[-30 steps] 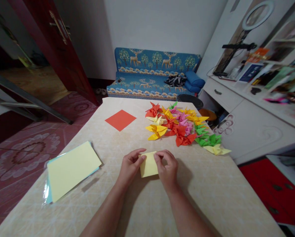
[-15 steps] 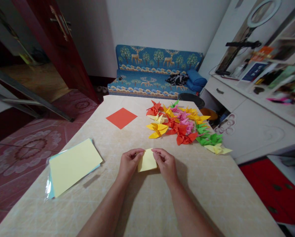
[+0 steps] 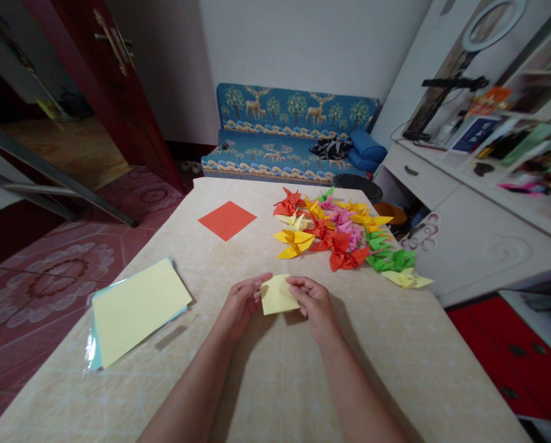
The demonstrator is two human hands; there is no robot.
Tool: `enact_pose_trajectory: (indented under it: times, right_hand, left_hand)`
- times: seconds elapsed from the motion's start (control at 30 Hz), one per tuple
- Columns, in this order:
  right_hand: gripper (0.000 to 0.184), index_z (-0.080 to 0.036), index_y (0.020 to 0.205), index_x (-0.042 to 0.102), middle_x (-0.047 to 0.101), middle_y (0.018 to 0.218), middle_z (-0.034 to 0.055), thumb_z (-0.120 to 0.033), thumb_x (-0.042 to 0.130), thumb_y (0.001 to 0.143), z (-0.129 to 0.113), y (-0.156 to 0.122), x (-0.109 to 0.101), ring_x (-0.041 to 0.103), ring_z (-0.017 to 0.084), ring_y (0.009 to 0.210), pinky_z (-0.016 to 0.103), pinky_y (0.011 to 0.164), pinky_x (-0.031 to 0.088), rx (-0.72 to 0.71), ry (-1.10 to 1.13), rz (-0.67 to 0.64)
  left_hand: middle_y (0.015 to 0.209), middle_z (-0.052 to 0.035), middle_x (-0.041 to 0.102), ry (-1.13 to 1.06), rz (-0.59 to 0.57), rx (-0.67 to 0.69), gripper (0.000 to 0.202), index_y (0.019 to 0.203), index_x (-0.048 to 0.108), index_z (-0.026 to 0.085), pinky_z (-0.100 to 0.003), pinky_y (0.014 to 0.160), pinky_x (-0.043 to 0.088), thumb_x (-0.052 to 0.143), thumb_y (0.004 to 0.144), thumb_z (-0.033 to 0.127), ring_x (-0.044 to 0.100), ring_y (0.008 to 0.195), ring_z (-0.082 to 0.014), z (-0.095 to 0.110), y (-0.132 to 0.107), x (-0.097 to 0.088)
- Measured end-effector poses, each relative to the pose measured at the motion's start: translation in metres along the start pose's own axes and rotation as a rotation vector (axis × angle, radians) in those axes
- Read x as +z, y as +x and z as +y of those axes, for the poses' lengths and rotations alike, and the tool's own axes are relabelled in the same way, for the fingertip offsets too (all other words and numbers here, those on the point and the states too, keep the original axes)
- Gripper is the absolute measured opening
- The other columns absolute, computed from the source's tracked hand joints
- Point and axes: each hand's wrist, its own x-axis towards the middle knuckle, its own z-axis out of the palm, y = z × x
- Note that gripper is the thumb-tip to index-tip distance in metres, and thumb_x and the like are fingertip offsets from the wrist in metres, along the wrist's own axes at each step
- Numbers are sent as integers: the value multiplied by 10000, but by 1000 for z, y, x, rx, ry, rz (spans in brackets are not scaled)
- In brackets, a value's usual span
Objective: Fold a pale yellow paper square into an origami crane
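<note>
Folded paper between grips: tilt changed, lower edge higher than before. Right grip: moved from paper's top corner down its right edge. Left grip: thumb no longer across paper's front, fingers looser.

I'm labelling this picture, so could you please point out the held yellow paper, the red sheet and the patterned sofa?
Held yellow paper [image 3: 278,296], head view: middle of its visible face.
Red sheet [image 3: 227,221], head view: its centre.
Patterned sofa [image 3: 291,141], head view: its seat.

Squarish yellow paper, probably folded, between left hand and right hand
</note>
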Motion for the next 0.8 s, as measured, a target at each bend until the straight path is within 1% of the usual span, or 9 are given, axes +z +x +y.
enact_pose_trajectory:
  times: [0.1, 0.13, 0.17, 0.27, 0.33, 0.4, 0.57, 0.7, 0.8]
  right_hand:
    - [285, -139, 877, 677, 642, 701, 20, -316, 678, 654, 1, 1, -2, 443, 59, 457, 160, 353, 192, 35, 30, 23]
    - [287, -140, 878, 676, 653, 723, 29, -320, 677, 654, 1, 1, -3, 480, 73, 486, 158, 358, 204, 46, 39, 28]
    - [290, -140, 878, 674, 661, 736, 34, -324, 678, 653, 1, 1, -3, 509, 87, 509, 158, 363, 219, 58, 45, 32]
    - [302, -141, 882, 670, 674, 763, 46, -332, 678, 648, 1, 0, -3, 561, 120, 558, 164, 384, 277, 79, 59, 48]
    - [302, -145, 881, 668, 676, 776, 48, -332, 677, 645, 0, 0, -2, 571, 132, 578, 168, 397, 299, 79, 66, 69]
    - [292, -148, 868, 669, 673, 771, 43, -328, 677, 638, -2, -1, -1, 568, 135, 583, 169, 401, 298, 70, 69, 91]
    - [283, -142, 841, 677, 654, 698, 22, -313, 685, 615, -5, -3, 2, 544, 119, 556, 165, 403, 291, 73, 74, 115]
    - [287, -149, 840, 676, 678, 739, 33, -329, 678, 618, -5, -2, 2, 562, 129, 567, 169, 400, 279, 78, 66, 113]
    - [295, -149, 854, 676, 685, 761, 44, -339, 670, 628, -4, -2, 0, 567, 136, 571, 169, 394, 267, 79, 34, 116]
  left_hand:
    - [773, -88, 691, -30, -75, -9, 383, 1034, 686, 67, -273, 717, 476, 654, 668, 178, 619, 694, -152, 2, -2, 1]
    - [784, -84, 693, -28, -93, -13, 390, 1040, 686, 75, -277, 732, 474, 645, 663, 165, 619, 702, -152, 2, -3, 1]
    - [819, -88, 697, -19, -105, -17, 399, 1052, 682, 84, -288, 753, 472, 641, 662, 160, 623, 728, -161, 3, -3, 1]
    - [1024, -114, 682, 25, -141, -31, 471, 1144, 638, 129, -341, 828, 460, 635, 675, 160, 627, 892, -221, 3, -5, 2]
    - [1110, -119, 653, 46, -172, -27, 536, 1213, 590, 161, -362, 832, 461, 632, 678, 157, 616, 952, -246, 4, -7, 4]
    - [1151, -120, 632, 58, -201, -18, 588, 1257, 551, 180, -370, 832, 461, 627, 675, 149, 610, 970, -255, 5, -9, 5]
    - [1145, -123, 630, 79, -215, -16, 636, 1289, 516, 187, -375, 836, 457, 625, 665, 137, 616, 943, -250, 4, -10, 6]
    - [1145, -130, 626, 85, -213, -4, 638, 1295, 508, 178, -370, 827, 462, 629, 670, 133, 603, 975, -264, 3, -9, 5]
    - [1143, -126, 628, 92, -215, -5, 625, 1288, 516, 188, -365, 823, 467, 655, 679, 166, 598, 993, -268, 4, -9, 5]
